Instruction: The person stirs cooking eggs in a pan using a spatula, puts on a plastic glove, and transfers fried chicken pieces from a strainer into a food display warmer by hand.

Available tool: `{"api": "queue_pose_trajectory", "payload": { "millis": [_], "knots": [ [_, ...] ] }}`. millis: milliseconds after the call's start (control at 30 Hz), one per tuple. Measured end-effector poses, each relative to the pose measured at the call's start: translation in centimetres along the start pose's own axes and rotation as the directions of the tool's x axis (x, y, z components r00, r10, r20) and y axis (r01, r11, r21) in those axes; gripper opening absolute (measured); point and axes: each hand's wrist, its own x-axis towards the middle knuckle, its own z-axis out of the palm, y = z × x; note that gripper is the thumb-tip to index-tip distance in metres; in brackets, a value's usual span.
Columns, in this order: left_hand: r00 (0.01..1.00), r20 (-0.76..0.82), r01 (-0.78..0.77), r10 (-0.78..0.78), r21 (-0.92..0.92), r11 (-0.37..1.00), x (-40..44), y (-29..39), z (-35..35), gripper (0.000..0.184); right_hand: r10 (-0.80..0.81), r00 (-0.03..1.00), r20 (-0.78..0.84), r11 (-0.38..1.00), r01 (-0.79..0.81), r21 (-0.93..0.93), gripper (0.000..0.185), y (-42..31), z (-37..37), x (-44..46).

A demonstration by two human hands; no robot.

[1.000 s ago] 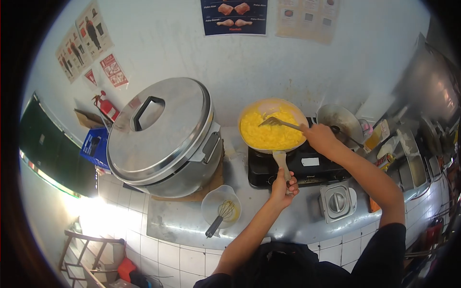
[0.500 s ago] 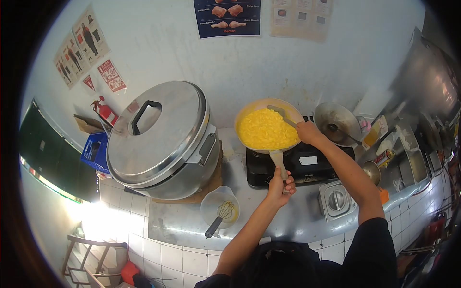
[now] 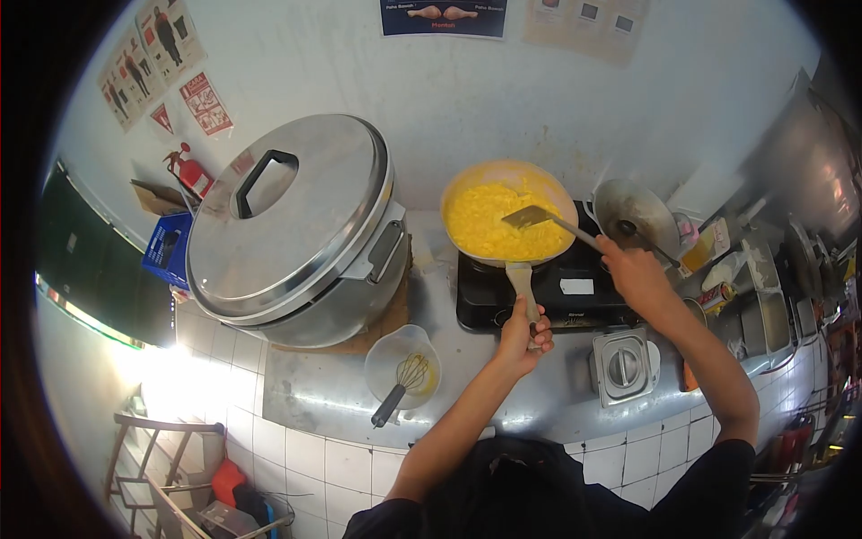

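Note:
Yellow scrambled eggs fill much of a light-coloured frying pan over the black stove. Wrapped round the pan's handle is my left hand, nearest to me. My right hand grips a spatula by its handle, off to the right of the pan. The spatula's dark blade is tilted at the eggs, near the middle of the pan; whether it touches them I cannot tell.
A large lidded metal pot stands at the left. Before it sits a plastic jug holding a whisk. Right of the stove are a wok with a ladle and a lidded steel container.
My right hand has drawn back to the right and toward me, bringing the spatula from the pan's far right rim to over its middle. My left hand still holds the handle.

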Motion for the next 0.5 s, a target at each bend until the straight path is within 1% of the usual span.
{"api": "queue_pose_trajectory", "payload": {
  "millis": [67, 100, 167, 233, 300, 367, 400, 500],
  "knots": [
    [1.000, 0.007, -0.004, 0.004, -0.004, 1.000, 0.1, -0.1, -0.1, 0.037, 0.083, 0.997, -0.004, 0.997, -0.083, -0.003, 0.020, 0.6, -0.8, 0.3],
    [1.000, 0.015, -0.009, 0.009, -0.004, 1.000, 0.2, -0.2, -0.2, 0.037, 0.081, 0.997, -0.017, 0.997, -0.081, -0.004, 0.020, 1.5, -0.1, 1.0],
    [0.999, 0.030, -0.013, 0.013, -0.003, 1.000, 0.2, -0.3, -0.3, 0.037, 0.082, 0.995, -0.049, 0.997, -0.082, -0.005, 0.021, 4.3, 4.0, 3.5],
    [0.999, 0.039, -0.014, 0.014, -0.006, 1.000, 0.1, -0.3, -0.3, 0.037, 0.118, 0.993, -0.029, 0.992, -0.117, 0.044, 0.015, 5.9, 8.2, 6.7],
    [0.999, 0.046, -0.014, 0.014, 0.003, 1.000, 0.0, -0.3, -0.2, 0.037, 0.114, 0.993, -0.019, 0.992, -0.113, 0.062, 0.017, 5.5, 10.8, 9.9],
    [0.999, 0.051, -0.017, 0.017, 0.006, 1.000, 0.0, -0.2, -0.2, 0.037, 0.122, 0.992, 0.008, 0.982, -0.122, 0.142, 0.021, 5.5, 13.4, 13.1],
    [0.998, 0.053, -0.019, 0.018, 0.007, 1.000, 0.1, -0.3, -0.3, 0.038, 0.122, 0.992, 0.026, 0.976, -0.125, 0.181, 0.023, 4.9, 13.5, 13.8],
    [0.998, 0.052, -0.020, 0.019, 0.014, 1.000, 0.3, -0.1, -0.5, 0.040, -0.051, 0.997, 0.057, 0.969, 0.036, 0.243, 0.028, 5.0, 12.8, 14.1]
  ]
}}
